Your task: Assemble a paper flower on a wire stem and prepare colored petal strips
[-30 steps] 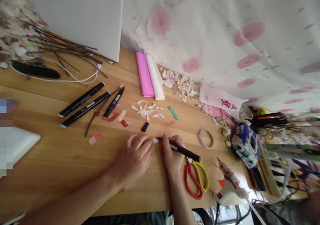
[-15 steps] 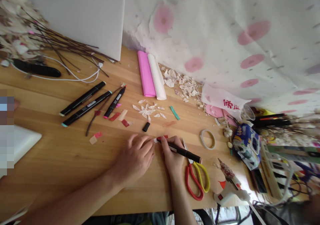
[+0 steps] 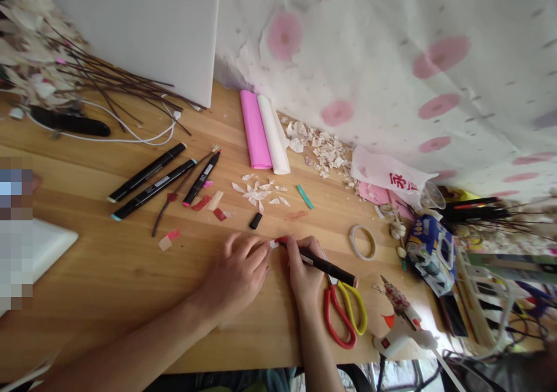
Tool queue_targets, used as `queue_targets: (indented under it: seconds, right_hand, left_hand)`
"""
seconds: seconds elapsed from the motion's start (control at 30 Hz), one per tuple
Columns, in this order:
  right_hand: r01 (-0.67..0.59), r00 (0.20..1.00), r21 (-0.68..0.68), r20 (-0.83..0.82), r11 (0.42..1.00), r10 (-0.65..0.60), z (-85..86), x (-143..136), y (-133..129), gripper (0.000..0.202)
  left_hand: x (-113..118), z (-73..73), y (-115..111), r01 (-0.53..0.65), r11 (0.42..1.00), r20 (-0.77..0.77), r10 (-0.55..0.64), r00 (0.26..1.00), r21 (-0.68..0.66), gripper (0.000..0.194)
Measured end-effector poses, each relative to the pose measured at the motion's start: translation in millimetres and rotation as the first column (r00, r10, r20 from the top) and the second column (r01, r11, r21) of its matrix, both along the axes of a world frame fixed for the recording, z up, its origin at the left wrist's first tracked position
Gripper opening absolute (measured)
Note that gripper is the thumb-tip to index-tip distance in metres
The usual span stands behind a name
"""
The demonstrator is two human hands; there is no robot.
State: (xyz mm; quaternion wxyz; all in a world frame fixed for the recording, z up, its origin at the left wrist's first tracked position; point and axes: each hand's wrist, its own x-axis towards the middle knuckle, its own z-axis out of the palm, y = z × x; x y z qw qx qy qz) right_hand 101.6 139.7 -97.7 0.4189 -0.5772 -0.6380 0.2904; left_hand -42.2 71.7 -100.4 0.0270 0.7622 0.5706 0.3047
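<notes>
My right hand point(image 3: 308, 270) grips a black marker point(image 3: 333, 270) in a writing hold, its tip end pointing left. Just beyond that tip lies a small white paper piece point(image 3: 274, 244) with red on its right part. The fingertips of my left hand point(image 3: 240, 267) press together at the paper's left end, partly covering it. Beside my right wrist lie scissors point(image 3: 340, 314) with one red and one yellow handle, their blades partly behind the hand. A black marker cap point(image 3: 256, 221) rests above my left hand, close to a scatter of white paper petals point(image 3: 256, 192).
Several markers point(image 3: 153, 189) and a twig point(image 3: 164, 211) lie left. Pink point(image 3: 256, 131) and white paper rolls point(image 3: 274, 137) lie at the back. Rightward are a tape roll point(image 3: 362, 242), a glue gun point(image 3: 400, 322) and a blue package point(image 3: 429, 247). A laptop-like white object point(image 3: 47, 247) sits far left.
My right hand has shifted slightly right with the marker, and more of the white paper shows between my hands. My left hand stays nearly still. The whole view has shifted slightly.
</notes>
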Motion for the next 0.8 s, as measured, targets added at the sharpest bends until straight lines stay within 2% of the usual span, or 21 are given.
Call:
queue_targets:
  seconds: [0.63, 0.8]
  right_hand:
    - [-0.038, 0.999, 0.014, 0.025, 0.999, 0.038, 1.5, 0.8, -2.3, 0.040]
    - [0.007, 1.000, 0.026, 0.030, 1.000, -0.008, 0.2, 3.3, -3.6, 0.038]
  left_hand:
    - [0.0, -0.9, -0.5, -0.021, 1.000, -0.007, 0.021, 1.000, 0.011, 0.025]
    - [-0.1, 0.7, -1.1, -0.015, 1.000, -0.009, 0.015, 1.000, -0.010, 0.024]
